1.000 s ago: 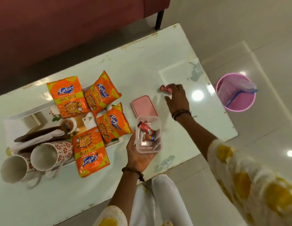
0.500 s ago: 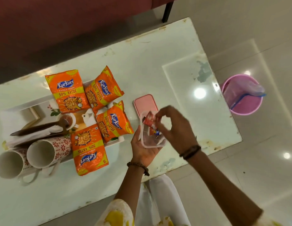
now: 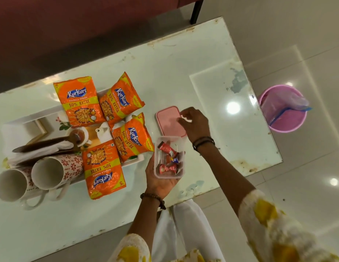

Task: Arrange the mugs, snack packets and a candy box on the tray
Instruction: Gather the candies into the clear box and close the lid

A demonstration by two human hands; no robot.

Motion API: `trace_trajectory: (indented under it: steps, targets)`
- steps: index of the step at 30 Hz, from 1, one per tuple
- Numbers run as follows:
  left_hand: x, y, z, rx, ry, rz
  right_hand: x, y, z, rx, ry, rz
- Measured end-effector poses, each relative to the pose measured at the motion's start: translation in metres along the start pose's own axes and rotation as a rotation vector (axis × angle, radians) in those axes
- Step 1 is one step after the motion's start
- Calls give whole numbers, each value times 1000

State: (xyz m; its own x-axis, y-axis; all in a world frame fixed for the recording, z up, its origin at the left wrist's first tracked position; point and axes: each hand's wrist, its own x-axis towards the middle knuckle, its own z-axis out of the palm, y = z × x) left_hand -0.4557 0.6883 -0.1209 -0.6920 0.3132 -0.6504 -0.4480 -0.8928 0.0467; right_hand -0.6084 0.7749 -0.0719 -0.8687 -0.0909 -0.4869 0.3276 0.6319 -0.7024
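Observation:
My left hand (image 3: 161, 181) holds a clear plastic candy box (image 3: 169, 157) with several red wrapped candies inside, just right of the tray. My right hand (image 3: 194, 123) rests over the right edge of the pink lid (image 3: 168, 121), fingers curled at its rim; whether it grips the lid I cannot tell. Several orange snack packets (image 3: 135, 138) lie on the white tray (image 3: 49, 113). Two patterned mugs (image 3: 57, 172) lie on their sides at the tray's near left end.
The white table (image 3: 183, 69) ends close at right and front. A pink bucket (image 3: 284, 108) with a blue scoop stands on the floor to the right. A dark red sofa (image 3: 70, 21) is behind the table. A brown utensil and white cloth lie on the tray's left.
My right hand picked a candy off the table, dropped it into the box, then moved up to the pink lid. The box in my left hand stayed put.

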Motion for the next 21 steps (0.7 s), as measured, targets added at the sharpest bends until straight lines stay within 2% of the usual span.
trace_trajectory:
  steps: [4, 7, 9, 12, 14, 16, 19, 21]
  targets:
    - [-14, -4, -9, -29, 41, -17, 26, -13, 39, -374, -183, 72]
    - [-21, -9, -11, -85, 77, -30, 22, -12, 59, -664, -201, 19]
    - [-24, -10, -12, -90, 96, -34, 19, -10, 59, -728, -185, -32]
    - [-30, -13, -8, -54, 107, -20, 15, -17, 36, -468, -130, 9]
    - [-31, -14, -8, -50, 117, -25, 5, -26, 11, -185, 40, 28]
    - [-32, -15, -9, -98, 115, -60, -11, -33, -17, 25, 218, -38]
    - [-31, -14, -6, -87, 103, -73, -49, -36, -43, 85, 307, -204]
    - [-29, -15, 6, 8, 143, 3, -74, -33, -45, 102, 304, -223]
